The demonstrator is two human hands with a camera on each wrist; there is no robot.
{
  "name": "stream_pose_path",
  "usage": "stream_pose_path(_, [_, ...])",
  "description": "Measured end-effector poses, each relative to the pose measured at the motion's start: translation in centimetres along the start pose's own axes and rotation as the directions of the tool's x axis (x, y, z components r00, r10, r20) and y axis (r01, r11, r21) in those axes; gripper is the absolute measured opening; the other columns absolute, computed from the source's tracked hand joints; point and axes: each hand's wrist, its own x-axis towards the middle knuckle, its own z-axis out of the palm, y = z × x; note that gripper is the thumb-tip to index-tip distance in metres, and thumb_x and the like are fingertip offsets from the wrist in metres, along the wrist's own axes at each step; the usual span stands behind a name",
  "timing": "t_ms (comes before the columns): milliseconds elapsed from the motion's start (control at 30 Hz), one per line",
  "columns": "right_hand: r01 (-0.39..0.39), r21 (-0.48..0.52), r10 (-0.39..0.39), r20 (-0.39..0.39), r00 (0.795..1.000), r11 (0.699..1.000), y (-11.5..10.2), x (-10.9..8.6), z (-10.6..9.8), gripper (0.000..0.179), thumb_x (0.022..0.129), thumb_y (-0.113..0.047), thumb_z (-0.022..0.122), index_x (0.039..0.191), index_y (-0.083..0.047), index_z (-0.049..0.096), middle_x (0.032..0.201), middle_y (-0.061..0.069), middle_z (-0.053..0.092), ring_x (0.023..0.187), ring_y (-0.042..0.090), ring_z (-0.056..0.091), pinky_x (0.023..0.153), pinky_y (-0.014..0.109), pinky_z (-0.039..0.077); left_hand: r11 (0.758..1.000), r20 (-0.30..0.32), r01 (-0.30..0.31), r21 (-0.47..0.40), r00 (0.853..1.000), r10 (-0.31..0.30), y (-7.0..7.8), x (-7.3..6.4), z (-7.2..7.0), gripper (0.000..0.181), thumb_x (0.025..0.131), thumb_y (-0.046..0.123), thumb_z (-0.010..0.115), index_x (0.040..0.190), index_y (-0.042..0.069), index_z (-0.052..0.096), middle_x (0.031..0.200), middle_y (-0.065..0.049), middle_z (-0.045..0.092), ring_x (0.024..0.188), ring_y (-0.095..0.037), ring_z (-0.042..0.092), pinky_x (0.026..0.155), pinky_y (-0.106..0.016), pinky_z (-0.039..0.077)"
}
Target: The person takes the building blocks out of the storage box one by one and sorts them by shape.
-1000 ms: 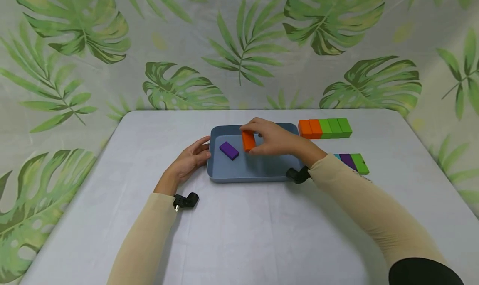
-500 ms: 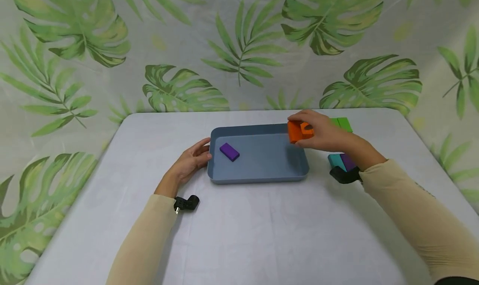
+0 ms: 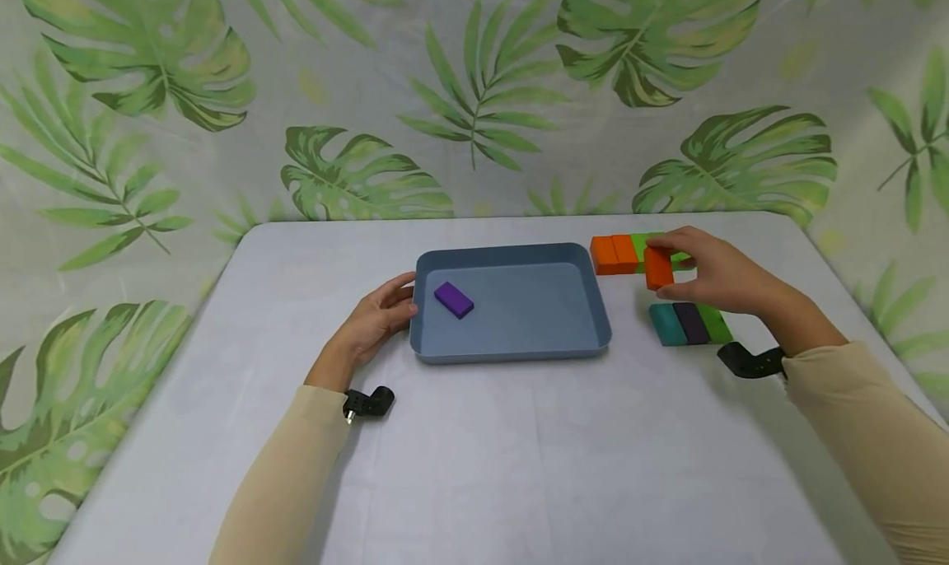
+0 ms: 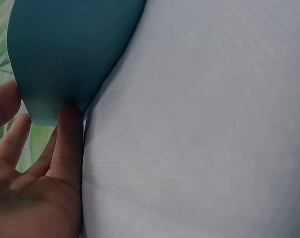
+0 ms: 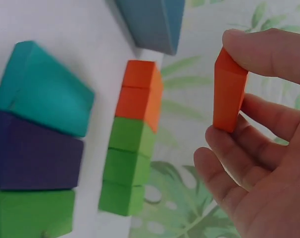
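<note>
My right hand pinches an orange block between thumb and fingers, right of the tray. In the right wrist view the block stands lengthwise between thumb and fingertips, above the table. Relaxed and fairly straight, the fingers of my left hand touch the left end of the blue-grey tray; the left wrist view has the fingertips against its outer wall. Inside the tray, toward the left, lies a purple block.
Behind the held block runs a row of orange blocks and green blocks, partly covered by my right hand. Nearer me, a teal block, a dark purple block and a green block lie side by side.
My right hand has carried the orange block from above the tray to the right, over the gap between the two rows. The left hand, tray and purple block have stayed put.
</note>
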Motion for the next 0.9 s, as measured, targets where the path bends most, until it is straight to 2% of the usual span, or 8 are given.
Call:
stream_pose_path(400, [0.02, 0.049, -0.022, 0.038, 0.999, 0.999, 1.4, -1.0, 1.1, 0.067, 0.085, -0.012, 0.076, 0.142, 0.006, 0.045, 0.136, 0.025, 0.05, 0.123, 0.042, 0.051, 0.099, 0.062, 0.049, 1.0, 0.015, -0.006, 0.0, 1.0, 0.006, -0.1, 0.1, -0.2, 0.068, 0.098, 0.001, 0.053, 0.159, 0.016, 0.025, 0.161, -0.018, 0.03, 0.145, -0.034, 0.037, 0.12, -0.049, 0.032])
stream_pose_path(700, [0.051, 0.076, -0.054, 0.047, 0.997, 0.996, 1.9, -1.0, 2.5, 0.067, 0.084, -0.011, 0.078, 0.141, 0.003, 0.047, 0.135, 0.022, 0.052, 0.122, 0.04, 0.054, 0.097, 0.059, 0.052, 1.0, 0.022, -0.013, -0.005, 1.0, 0.013, -0.3, 0.2, -0.3, 0.068, 0.098, 0.002, 0.054, 0.158, 0.016, 0.026, 0.161, -0.018, 0.029, 0.146, -0.033, 0.036, 0.122, -0.05, 0.03])
stream_pose_path(900, [0.043, 0.084, -0.048, 0.058, 0.997, 0.996, 1.9, -0.8, 3.0, 0.068, 0.084, -0.009, 0.077, 0.143, 0.004, 0.046, 0.138, 0.024, 0.05, 0.123, 0.041, 0.053, 0.097, 0.059, 0.052, 1.0, 0.033, -0.016, -0.008, 0.999, 0.016, -0.3, 0.1, -0.3, 0.068, 0.098, 0.001, 0.053, 0.158, 0.016, 0.025, 0.161, -0.017, 0.03, 0.146, -0.034, 0.035, 0.122, -0.051, 0.029])
